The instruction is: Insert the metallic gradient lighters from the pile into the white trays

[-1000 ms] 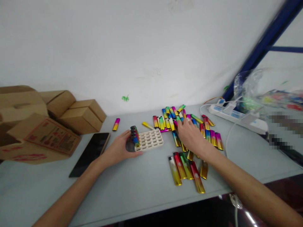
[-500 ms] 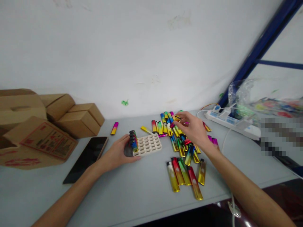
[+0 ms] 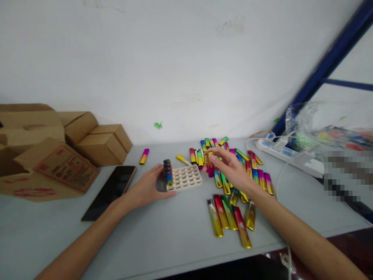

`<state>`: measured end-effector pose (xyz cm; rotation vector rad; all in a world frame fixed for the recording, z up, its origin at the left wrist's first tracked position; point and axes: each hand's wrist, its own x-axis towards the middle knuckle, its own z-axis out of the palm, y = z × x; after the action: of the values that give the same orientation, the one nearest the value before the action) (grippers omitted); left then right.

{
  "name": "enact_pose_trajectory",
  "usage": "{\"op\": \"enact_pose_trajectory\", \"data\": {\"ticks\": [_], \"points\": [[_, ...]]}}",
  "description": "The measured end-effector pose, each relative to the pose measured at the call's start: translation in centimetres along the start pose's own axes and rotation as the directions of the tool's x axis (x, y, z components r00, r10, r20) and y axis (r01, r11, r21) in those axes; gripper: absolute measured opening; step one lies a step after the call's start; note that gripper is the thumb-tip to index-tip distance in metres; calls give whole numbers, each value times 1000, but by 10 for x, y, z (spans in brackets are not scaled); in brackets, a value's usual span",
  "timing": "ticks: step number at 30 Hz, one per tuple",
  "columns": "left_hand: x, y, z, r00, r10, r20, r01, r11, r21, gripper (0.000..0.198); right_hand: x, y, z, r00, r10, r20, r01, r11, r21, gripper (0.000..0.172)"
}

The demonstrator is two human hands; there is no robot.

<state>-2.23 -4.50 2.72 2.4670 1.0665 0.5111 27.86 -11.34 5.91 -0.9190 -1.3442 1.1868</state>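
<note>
My left hand (image 3: 145, 190) grips the left end of a white slotted tray (image 3: 185, 186), fingers behind it and thumb along the front edge. A row of lighters (image 3: 168, 173) with black tops stands upright in the tray's leftmost slots; the other slots in view show as open holes. In my right hand (image 3: 230, 166) a gold and magenta lighter (image 3: 210, 168) is pinched, roughly upright, just right of the tray. Beneath and behind that hand lies a heap of shiny coloured lighters (image 3: 224, 182), partly hidden by it.
Several lighters (image 3: 229, 216) lie near the table's front edge. A single lighter (image 3: 144, 156) and a yellow one (image 3: 183, 160) lie behind the tray. A phone (image 3: 109, 193) and cardboard boxes (image 3: 67, 167) are at left. A power strip (image 3: 291, 157) with cables stands at right.
My right hand has moved left and slightly down from the heap towards the tray, turning the lighter upright. My left hand keeps its hold on the tray. The view has shifted slightly.
</note>
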Motion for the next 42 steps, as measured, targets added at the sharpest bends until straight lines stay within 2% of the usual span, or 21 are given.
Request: {"op": "enact_pose_trajectory", "data": {"ticks": [5, 11, 14, 18, 21, 24, 27, 31, 34, 37, 42], "points": [[-1, -2, 2, 1000, -11, 1, 11, 999, 31, 64, 1, 7, 6, 998, -3, -64, 9, 996, 92, 29], [-1, -4, 3, 1000, -10, -7, 11, 999, 39, 67, 2, 9, 9, 981, 189, -47, -159, 919, 362, 32], [-1, -3, 3, 1000, -3, -15, 3, 1000, 17, 65, 1, 9, 9, 974, 226, 11, -211, 887, 412, 35], [0, -1, 1, 1000, 2, -21, -2, 1000, -1, 63, -1, 7, 11, 956, 264, 127, -292, 877, 381, 49], [0, 2, 0, 1000, -11, -10, 11, 1000, -8, 63, -2, 6, 14, 942, 292, 164, -332, 879, 343, 43], [0, 2, 0, 1000, -16, -6, 16, 1000, -19, 63, -3, 7, 16, 948, 262, 182, -310, 892, 330, 35], [-1, 1, 0, 1000, -15, 0, 15, 1000, -16, 63, -4, 8, 17, 960, 223, 172, -270, 900, 343, 38], [-1, 0, 1, 1000, -8, -2, 8, 1000, -5, 63, -6, 11, 19, 950, 228, 212, -289, 901, 325, 45], [-1, 1, 1, 1000, -11, -8, 11, 1000, -4, 62, -6, 13, 21, 947, 222, 231, -293, 891, 347, 40], [-1, 0, 1, 1000, -22, -16, 22, 1000, 9, 64, -5, 15, 22, 947, 226, 228, -293, 899, 326, 34], [-1, -2, 1, 1000, -17, -20, 17, 1000, -3, 65, -4, 15, 22, 985, 121, 123, -137, 983, 123, 55]]}}
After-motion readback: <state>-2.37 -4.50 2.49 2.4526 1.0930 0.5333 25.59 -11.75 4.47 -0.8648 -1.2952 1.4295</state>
